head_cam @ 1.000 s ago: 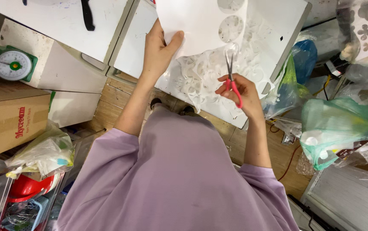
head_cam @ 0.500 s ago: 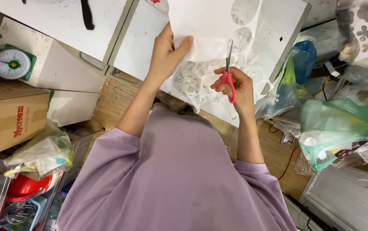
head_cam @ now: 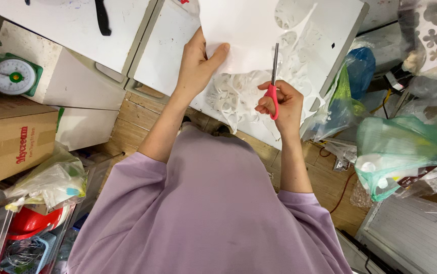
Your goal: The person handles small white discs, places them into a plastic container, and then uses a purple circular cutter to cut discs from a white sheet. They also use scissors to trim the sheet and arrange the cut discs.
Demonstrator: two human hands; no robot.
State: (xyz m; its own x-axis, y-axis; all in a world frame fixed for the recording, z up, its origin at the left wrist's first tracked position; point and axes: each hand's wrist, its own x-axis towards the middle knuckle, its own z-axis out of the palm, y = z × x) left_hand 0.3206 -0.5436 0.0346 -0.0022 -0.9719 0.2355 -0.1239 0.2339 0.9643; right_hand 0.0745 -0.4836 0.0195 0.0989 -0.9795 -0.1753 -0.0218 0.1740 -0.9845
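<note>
A: Start at the fingers. The right hand (head_cam: 282, 104) has its fingers closed through the red handles of the scissors (head_cam: 273, 81), with the blades pointing away, into the white paper sheet (head_cam: 246, 33).

B: And the left hand (head_cam: 198, 63)? Its fingers are clamped on the sheet's left edge, thumb on top, holding it up over the white desk (head_cam: 157, 56).

A: I can't tell whether the blades are apart or together; they read as one thin line from here.

B: How far along would you say?

A: Well into it, I'd judge. The right part of the sheet already has rounded holes cut out, and a heap of white paper offcuts (head_cam: 233, 99) lies on the desk just below the hands. The left part of the sheet looks uncut, so there's plenty left.

B: Moving outward, there's a green plastic bag (head_cam: 406, 147) to the right and a blue bag (head_cam: 359, 66) beyond the desk's edge.

A: On the left, a green kitchen scale (head_cam: 12, 76), with a cardboard box (head_cam: 12, 139) nearer than it.
</note>
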